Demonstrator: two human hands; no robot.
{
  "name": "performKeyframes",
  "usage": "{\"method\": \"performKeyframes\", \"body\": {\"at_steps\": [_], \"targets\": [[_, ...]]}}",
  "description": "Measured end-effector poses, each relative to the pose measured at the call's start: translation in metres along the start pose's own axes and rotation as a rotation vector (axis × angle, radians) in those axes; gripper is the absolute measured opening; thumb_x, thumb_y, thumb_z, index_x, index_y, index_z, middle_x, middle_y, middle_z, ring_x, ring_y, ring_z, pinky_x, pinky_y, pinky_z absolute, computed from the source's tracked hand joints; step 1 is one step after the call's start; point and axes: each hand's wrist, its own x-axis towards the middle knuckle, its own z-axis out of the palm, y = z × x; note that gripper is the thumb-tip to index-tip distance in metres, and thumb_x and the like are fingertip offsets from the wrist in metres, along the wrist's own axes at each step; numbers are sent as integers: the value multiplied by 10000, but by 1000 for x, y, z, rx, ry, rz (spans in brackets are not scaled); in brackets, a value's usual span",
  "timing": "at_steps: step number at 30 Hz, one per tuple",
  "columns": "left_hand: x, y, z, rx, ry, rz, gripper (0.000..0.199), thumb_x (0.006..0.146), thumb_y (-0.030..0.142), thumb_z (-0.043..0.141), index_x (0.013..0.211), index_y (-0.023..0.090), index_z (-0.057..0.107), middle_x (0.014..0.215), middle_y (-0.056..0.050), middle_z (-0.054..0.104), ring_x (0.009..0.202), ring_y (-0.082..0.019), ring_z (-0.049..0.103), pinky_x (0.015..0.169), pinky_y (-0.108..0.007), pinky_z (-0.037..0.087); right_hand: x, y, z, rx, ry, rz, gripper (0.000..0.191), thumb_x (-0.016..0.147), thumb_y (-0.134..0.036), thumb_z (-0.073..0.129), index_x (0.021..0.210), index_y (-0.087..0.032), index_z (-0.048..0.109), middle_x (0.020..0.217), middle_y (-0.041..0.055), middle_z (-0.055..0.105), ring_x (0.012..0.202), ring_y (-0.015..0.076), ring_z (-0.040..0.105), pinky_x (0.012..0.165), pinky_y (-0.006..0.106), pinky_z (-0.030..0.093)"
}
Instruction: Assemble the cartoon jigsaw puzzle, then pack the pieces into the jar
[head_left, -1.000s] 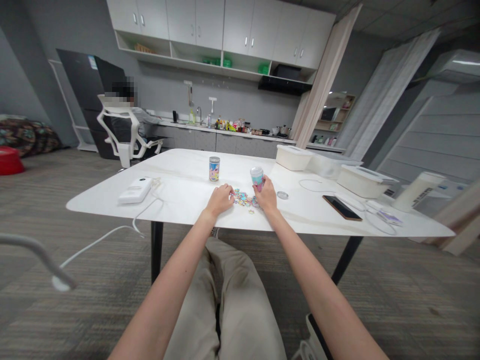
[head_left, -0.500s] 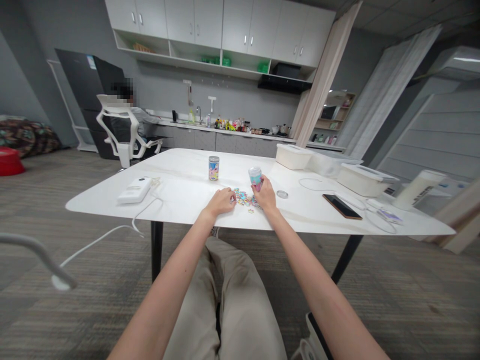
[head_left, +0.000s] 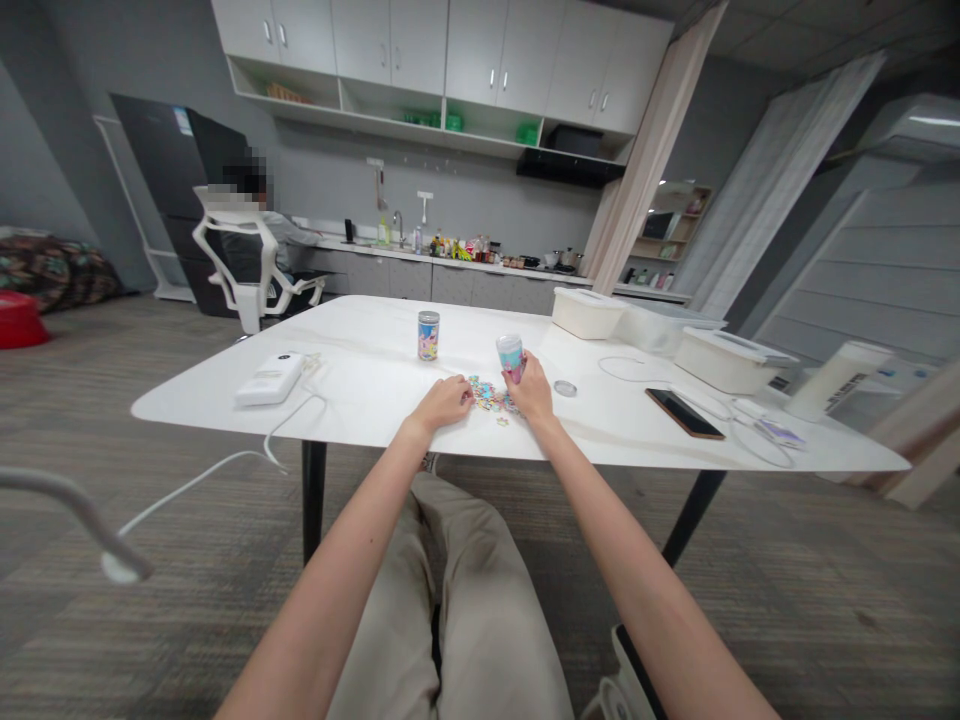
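Observation:
My right hand (head_left: pixel 533 390) is wrapped round a clear jar (head_left: pixel 510 358) with a pink and blue label, tilted a little over the table. Beside it, my left hand (head_left: pixel 447 400) rests on the tabletop with curled fingers, at the left edge of a pile of small colourful pieces (head_left: pixel 489 396). Whether those fingers pinch a piece is too small to tell. A second jar (head_left: pixel 428 337) with a silver lid stands upright behind my left hand. To the right of my right hand lies a round silver lid (head_left: pixel 565 388).
On the white table (head_left: pixel 360 340) are a white device (head_left: pixel 271 380) with a cable at left, and a phone (head_left: pixel 684 413), lidded boxes (head_left: pixel 587 313) and a tilted white cup (head_left: pixel 840 380) at right. A person (head_left: pixel 281 235) sits beyond, at the far left.

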Motion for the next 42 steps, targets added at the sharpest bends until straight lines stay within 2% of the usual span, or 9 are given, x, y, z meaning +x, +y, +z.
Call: {"method": "performKeyframes", "body": {"at_steps": [6,12,15,20,25,31,37,42], "targets": [[3,0,2,71,34,-57,274,991,258,360,951,156,612,991,-103,671,956,-206,634,825,-315,448,0,-2,-1,-2,-25,17,507,862,-320,548,1298,-98,413,1199,195,568,1126,303,545,981,463,449],[4,0,-2,7,84,-108,225,999,219,351,955,168,565,912,-73,703,872,-199,659,795,-316,423,0,-3,-3,16,-47,-3,508,852,-306,551,1304,-115,417,1190,185,574,1117,307,550,972,479,453],[4,-2,-1,-33,145,-97,194,985,183,366,999,165,559,957,-74,705,917,-197,650,806,-315,426,0,-4,-4,21,-71,-28,520,841,-297,565,1305,-111,420,1195,187,572,1121,307,548,970,472,457],[6,-4,-1,-56,243,-120,217,968,130,355,1052,173,550,1022,-82,700,981,-202,636,838,-332,429,0,-8,-7,50,-136,-144,519,822,-255,581,1306,-140,433,1177,162,584,1091,298,555,957,464,462],[7,0,-8,-3,329,-165,183,978,160,372,1053,171,539,987,-91,692,923,-208,640,821,-328,430,0,-15,-13,27,-268,-295,474,790,-147,577,1256,-151,490,1205,140,590,1116,288,537,955,442,456],[6,4,-11,60,296,-148,170,984,209,395,1027,176,557,948,-83,683,903,-216,621,822,-341,429,0,-19,-15,24,-296,-326,484,773,-103,575,1248,-159,498,1208,134,597,1115,282,545,950,436,458],[4,1,-9,85,248,-36,195,931,126,474,1053,193,610,955,-76,693,956,-211,622,839,-346,433,0,-18,-14,45,-292,-337,494,773,-109,584,1255,-164,491,1213,134,595,1116,280,549,956,446,460],[6,-1,-6,60,290,-30,184,941,150,469,1059,195,602,991,-72,685,973,-216,619,846,-353,435,0,-18,-12,42,-289,-343,484,783,-130,591,1256,-152,490,1208,138,597,1111,285,552,955,442,465]]}}
